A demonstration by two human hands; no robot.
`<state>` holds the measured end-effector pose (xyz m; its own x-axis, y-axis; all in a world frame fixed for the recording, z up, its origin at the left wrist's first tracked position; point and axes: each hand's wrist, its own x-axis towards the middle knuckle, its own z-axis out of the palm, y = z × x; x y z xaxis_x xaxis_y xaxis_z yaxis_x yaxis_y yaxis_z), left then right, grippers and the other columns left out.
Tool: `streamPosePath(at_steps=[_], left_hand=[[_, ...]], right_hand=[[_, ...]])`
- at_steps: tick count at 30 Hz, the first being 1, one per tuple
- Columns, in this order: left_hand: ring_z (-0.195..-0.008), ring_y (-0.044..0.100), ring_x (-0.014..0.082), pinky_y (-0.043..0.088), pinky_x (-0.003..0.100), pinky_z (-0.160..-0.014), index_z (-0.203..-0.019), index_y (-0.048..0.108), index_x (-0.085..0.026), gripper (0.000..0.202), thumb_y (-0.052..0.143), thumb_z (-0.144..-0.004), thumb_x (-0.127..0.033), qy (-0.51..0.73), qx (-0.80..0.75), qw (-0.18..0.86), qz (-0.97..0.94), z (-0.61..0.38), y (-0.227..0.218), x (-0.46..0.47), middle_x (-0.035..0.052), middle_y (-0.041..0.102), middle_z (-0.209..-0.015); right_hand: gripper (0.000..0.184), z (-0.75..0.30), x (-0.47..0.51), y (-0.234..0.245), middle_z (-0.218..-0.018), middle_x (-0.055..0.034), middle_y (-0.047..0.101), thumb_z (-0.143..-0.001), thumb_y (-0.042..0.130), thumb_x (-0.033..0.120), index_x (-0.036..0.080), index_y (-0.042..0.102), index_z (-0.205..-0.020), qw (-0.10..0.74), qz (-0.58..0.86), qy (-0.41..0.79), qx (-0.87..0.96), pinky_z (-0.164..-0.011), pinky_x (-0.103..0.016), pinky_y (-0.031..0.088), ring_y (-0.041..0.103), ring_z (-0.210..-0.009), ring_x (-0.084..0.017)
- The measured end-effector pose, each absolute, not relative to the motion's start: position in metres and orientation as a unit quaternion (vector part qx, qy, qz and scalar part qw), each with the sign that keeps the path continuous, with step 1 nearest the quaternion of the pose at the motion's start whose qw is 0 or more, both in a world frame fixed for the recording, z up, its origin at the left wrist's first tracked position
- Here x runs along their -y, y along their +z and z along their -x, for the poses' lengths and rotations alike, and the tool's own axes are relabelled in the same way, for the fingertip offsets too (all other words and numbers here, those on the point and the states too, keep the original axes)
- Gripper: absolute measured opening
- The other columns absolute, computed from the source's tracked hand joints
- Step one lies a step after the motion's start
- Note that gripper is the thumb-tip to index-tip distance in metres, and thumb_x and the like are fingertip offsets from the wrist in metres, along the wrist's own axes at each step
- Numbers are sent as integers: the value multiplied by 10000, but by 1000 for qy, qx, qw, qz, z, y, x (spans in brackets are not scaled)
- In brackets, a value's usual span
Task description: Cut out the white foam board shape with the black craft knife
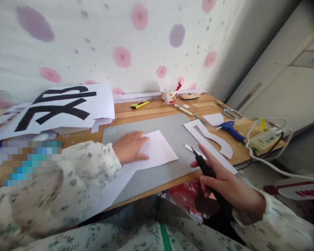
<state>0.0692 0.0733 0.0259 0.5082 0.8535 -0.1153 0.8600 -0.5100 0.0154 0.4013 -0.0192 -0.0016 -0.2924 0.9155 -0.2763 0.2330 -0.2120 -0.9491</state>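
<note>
My left hand (131, 146) lies flat, fingers together, on a white sheet of paper (158, 150) that rests on a grey cutting mat (167, 129). My right hand (225, 183) is closed round a black craft knife (204, 165), blade tip pointing up-left near the mat's right edge. Just beyond the knife tip lies a small white paper scrap (189, 148) and a white cut-out shape (209, 137).
A large sheet with black strokes (57, 106) lies at the left. Along the back sit a yellow cutter (140, 104), a paper cup (169, 97), a pen (183, 109), scissors (230, 112), a blue glue gun (231, 129) and white cables (267, 139). The table edge runs near my lap.
</note>
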Motion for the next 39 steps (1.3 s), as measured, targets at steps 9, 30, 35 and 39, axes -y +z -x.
streamPosePath(at_steps=[9,30,35,39], left_hand=[[-1524,300,327,302,556,-1228,-1491,469,-233,484,512,-1009,-229,-54,-390,74,-916,-85,-10,-24,71,387,-1632],[-1481,292,458,294,621,-1146,-1470,511,-353,1045,845,-529,-663,-61,-495,88,-862,-52,-4,-54,145,298,-1667],[-1471,314,454,321,616,-1143,-1454,534,-356,1009,867,-529,-585,-62,-477,97,-871,-48,-2,-48,139,332,-1652],[-1490,288,467,292,652,-1157,-1461,522,-350,976,856,-566,-548,-66,-485,101,-866,-46,-1,-40,141,319,-1660]], right_hand=[[462,-381,1,8,-1036,-113,789,-816,738,496,249,631,-1192,407,511,657,376,-628,-310,635,793,-787,-232],[270,-402,-36,-17,-1099,-100,773,-769,697,318,263,532,-975,346,606,220,682,-979,-528,576,735,-1091,-319],[311,-407,-26,-20,-1226,-110,749,-759,626,231,260,499,-1041,269,634,214,693,-929,-536,590,734,-1085,-327],[270,-400,-4,-15,-1166,-85,781,-761,680,241,271,535,-987,271,591,283,705,-842,-455,637,768,-991,-288]])
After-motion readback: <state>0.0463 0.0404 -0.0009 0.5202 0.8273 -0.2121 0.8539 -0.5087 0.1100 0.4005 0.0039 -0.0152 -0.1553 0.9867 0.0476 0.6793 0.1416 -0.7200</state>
